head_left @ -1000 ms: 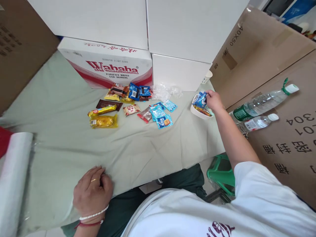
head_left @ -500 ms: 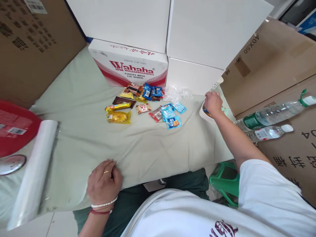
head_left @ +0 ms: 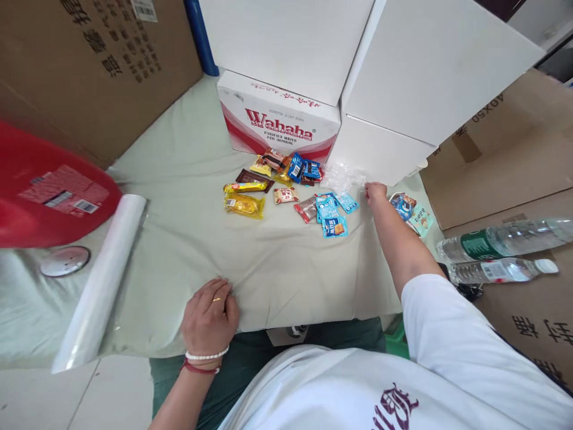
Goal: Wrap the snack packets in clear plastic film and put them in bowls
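My left hand [head_left: 210, 316], with a ring and bracelets, rests palm down on the cloth at the table's front edge, fingers lying loosely on it and nothing visible in them. At the back right, my right hand [head_left: 376, 192] is closed with fingertips together beside some crumpled clear plastic [head_left: 342, 178]; whatever it holds is hidden. To its right sit blue snack packets [head_left: 404, 206] in a pale container, partly behind my arm, with a light green packet [head_left: 421, 220]. Left of it lie light blue packets [head_left: 333, 226], a cream packet [head_left: 285, 195] and a yellow-wrapped snack [head_left: 245, 205].
A Wahaba-style printed carton, the Wahaha box [head_left: 280, 122], and white boxes [head_left: 385, 146] stand behind the snacks. At left are a plastic film roll [head_left: 102, 280], a round lid-like disc [head_left: 65, 261] and a red container [head_left: 49, 191]. Water bottles [head_left: 496, 270] lie at right.
My right hand has moved left, off the container of packets, toward the clear plastic. My left hand stays on the cloth. The whole view has shifted, so things appear further right.
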`<act>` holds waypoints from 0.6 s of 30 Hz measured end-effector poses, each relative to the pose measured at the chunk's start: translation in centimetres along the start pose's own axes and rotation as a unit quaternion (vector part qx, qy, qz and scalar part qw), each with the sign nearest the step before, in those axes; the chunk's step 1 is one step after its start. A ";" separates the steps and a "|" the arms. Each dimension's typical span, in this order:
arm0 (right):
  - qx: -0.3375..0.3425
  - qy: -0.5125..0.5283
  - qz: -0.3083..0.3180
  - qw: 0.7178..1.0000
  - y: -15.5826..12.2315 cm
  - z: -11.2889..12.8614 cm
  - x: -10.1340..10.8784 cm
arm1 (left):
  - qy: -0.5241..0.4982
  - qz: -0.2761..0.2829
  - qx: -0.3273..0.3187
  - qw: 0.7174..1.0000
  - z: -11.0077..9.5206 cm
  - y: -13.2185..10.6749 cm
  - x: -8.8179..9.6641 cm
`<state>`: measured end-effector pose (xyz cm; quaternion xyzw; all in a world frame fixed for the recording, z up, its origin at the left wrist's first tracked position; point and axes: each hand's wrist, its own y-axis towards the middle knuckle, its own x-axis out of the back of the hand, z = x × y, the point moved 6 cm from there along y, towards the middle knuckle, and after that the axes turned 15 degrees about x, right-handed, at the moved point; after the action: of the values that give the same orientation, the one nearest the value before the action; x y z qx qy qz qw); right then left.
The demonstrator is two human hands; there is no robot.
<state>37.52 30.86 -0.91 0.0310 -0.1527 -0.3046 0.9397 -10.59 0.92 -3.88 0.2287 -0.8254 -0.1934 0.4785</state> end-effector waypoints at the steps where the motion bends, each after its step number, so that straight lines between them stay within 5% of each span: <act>1: -0.014 0.025 -0.009 1.000 -0.6 0.1 0.5 | -0.009 -0.002 0.000 1.000 0.1 0.0 0.0; 6: -0.034 0.148 0.006 0.988 -6.4 1.9 5.2 | -0.106 -0.013 0.049 0.993 0.6 0.1 0.9; 10: -0.014 0.295 0.147 0.944 -15.1 3.5 7.5 | -0.230 0.042 0.191 0.953 -1.1 0.2 0.9; 12: -0.005 0.294 0.214 0.931 -19.4 3.9 8.1 | -0.341 0.152 0.290 0.881 -3.4 0.0 -0.7; 14: 0.016 0.257 0.278 0.925 -23.1 4.1 8.1 | -0.468 0.273 0.389 0.745 -6.5 -0.4 -3.1; 16: 0.058 0.200 0.371 0.905 -26.3 4.4 7.4 | -0.531 0.307 0.461 0.641 -8.8 -0.1 -4.8; 18: 0.100 0.154 0.464 0.867 -28.9 4.9 6.4 | -0.549 0.314 0.495 0.596 -9.8 0.6 -6.1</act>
<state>24.70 3.83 1.10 0.0966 -0.0324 0.1922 0.9761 0.61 3.88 -3.25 0.0077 -0.9220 0.3182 -0.2203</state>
